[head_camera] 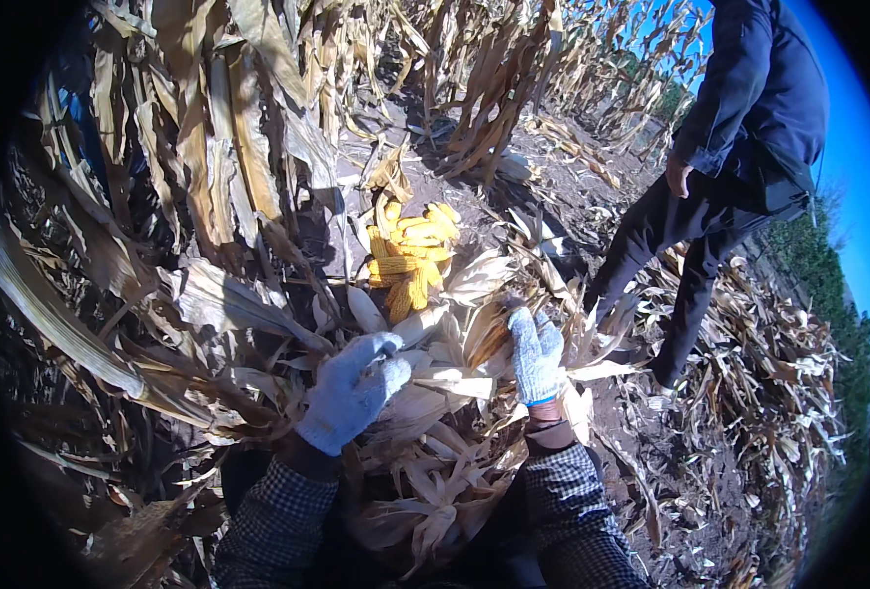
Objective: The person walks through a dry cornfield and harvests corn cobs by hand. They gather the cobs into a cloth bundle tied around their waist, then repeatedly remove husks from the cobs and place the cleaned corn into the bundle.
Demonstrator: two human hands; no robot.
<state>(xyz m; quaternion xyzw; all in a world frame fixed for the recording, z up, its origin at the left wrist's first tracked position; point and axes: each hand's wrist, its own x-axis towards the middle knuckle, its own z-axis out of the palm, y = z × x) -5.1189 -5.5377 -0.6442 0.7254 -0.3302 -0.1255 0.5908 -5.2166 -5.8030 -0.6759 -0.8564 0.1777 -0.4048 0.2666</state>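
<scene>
My left hand [358, 390], in a white knit work glove, is held over loose dry corn husks [405, 420]. Its thumb and fingers are bent with a gap between them, and nothing shows in that gap. To the right, my right hand [534, 357] wears a matching glove and has its fingertips against a brownish dry corn husk [488, 335]. Whether those fingers grip the husk is not clear. Just beyond both hands lies a small pile of husked yellow corn cobs [405, 258] on the ground.
Dry standing corn stalks [214, 132] rise at the left and behind the pile. A person [729, 147] in dark clothes stands at the right, one hand hanging down. Cut stalks and husks [766, 361] cover the soil [634, 456] on the right.
</scene>
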